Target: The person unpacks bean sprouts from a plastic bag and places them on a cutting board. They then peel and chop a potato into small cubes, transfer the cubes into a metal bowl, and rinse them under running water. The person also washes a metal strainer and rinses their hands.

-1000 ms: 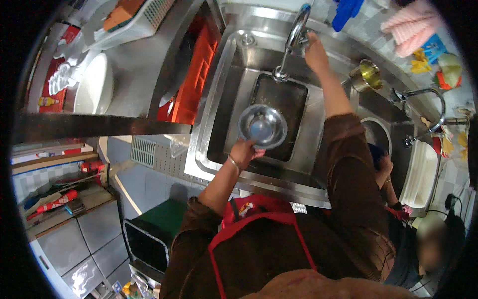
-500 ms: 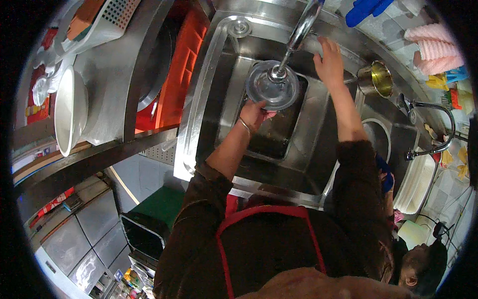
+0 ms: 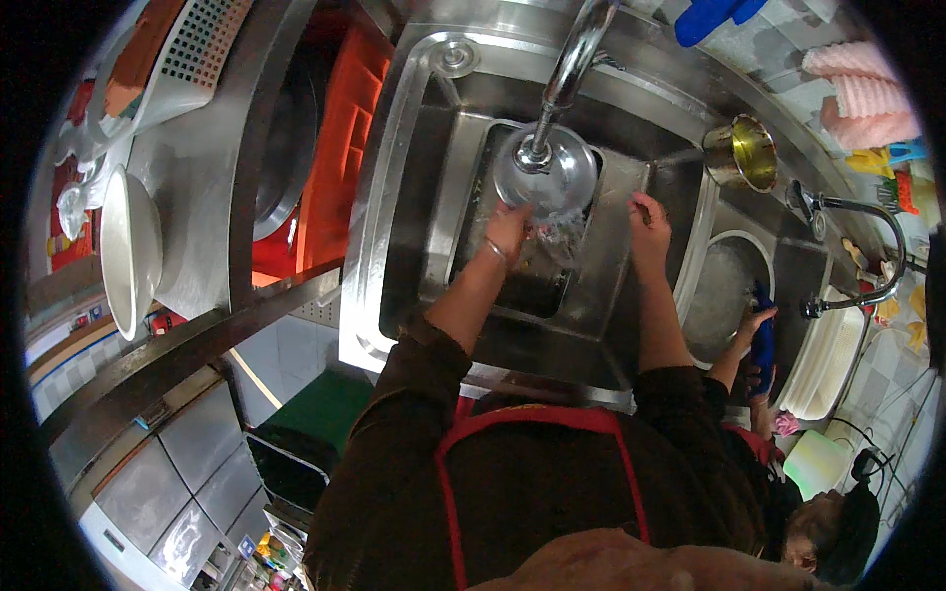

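Observation:
My left hand grips the near rim of a clear round bowl, which sits beneath the spout of the tall metal tap. Water splashes off the bowl's near right side into the steel sink. Over the sink's right part, apart from the bowl, hovers my right hand; its fingers are curled in and nothing shows in them. Small scraps lie in the basin bottom below the bowl.
A steel pot stands on the ledge right of the sink. Beyond the divider, a co-worker's hand is beside a large round pan. A second curved tap rises at the right. A white bowl rests on the left shelf.
My right hand has come back from beside the tap's base toward me, and its fingers have curled in. Water now splashes from the bowl. A co-worker's hands have come into view at right.

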The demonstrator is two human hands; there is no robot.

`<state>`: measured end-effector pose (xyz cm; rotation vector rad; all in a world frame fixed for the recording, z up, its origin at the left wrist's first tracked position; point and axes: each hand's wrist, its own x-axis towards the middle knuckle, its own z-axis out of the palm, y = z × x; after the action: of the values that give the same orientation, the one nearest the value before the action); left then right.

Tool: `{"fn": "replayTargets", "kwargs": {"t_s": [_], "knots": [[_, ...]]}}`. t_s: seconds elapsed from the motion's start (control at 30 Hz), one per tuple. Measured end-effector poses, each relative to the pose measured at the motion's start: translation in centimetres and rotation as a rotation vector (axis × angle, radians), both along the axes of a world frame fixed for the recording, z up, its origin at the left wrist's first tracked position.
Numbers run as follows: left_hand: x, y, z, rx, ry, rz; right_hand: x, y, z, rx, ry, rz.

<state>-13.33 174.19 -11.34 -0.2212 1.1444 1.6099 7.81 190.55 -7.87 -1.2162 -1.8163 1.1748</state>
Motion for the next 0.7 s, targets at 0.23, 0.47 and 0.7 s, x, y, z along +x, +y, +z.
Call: {"fn": "replayTargets", "kwargs": {"t_s": [0.23, 0.47, 0.7], "knots": [[-2.9, -3.8, 0.0, -0.056, -0.064, 0.141, -4.3, -1.9, -0.5, -0.136, 0.18, 0.128], [-1.8, -2.3, 1.0, -0.271, 0.096, 0.011, -8.2, 1.5, 3.3, -0.181, 0.243, 0.082], [-2.7, -3.3, 1.0, -0.12, 0.196, -0.118, -14.7, 10.1, 5.3, -0.558, 0.481, 0.009]]}}
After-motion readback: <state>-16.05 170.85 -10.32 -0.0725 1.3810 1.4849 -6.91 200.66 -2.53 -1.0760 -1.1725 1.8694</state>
